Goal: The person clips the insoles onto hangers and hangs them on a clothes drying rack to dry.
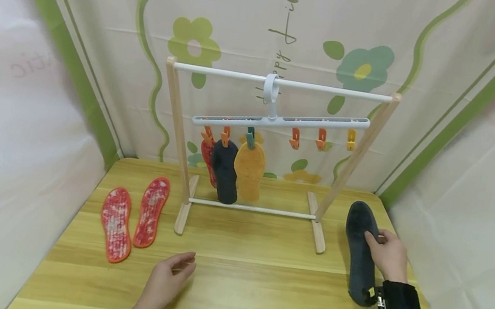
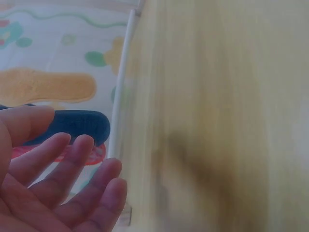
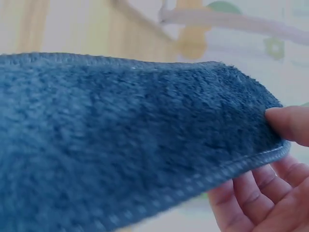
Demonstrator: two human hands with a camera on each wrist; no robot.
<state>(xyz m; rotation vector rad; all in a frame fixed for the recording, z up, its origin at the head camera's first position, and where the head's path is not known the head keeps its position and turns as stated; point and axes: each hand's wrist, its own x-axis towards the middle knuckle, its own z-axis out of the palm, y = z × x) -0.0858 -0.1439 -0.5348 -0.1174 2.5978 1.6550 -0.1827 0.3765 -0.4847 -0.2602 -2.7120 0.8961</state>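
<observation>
At the right of the head view my right hand (image 1: 389, 254) pinches a dark blue fuzzy insole (image 1: 357, 244) by its edge, thumb on top and fingers beneath. The right wrist view shows this insole (image 3: 120, 130) close up with its stitched rim. My left hand (image 1: 168, 280) holds nothing, its fingers loosely bent over the table's front. A white hanger (image 1: 280, 120) hangs tilted from the rack. Clipped on its left half are a red insole (image 1: 208, 159), a dark insole (image 1: 224, 175) and a yellow insole (image 1: 250, 170). Orange clips (image 1: 294, 139) and a yellow clip (image 1: 351, 139) hang bare on its right half.
The rack has wooden legs (image 1: 176, 123) and a white top bar (image 1: 221, 72), and stands at the table's back. Two red patterned insoles (image 1: 117, 223) lie on the wooden table (image 1: 247, 292) at the left. Patterned cloth walls (image 1: 249, 7) enclose the back and sides.
</observation>
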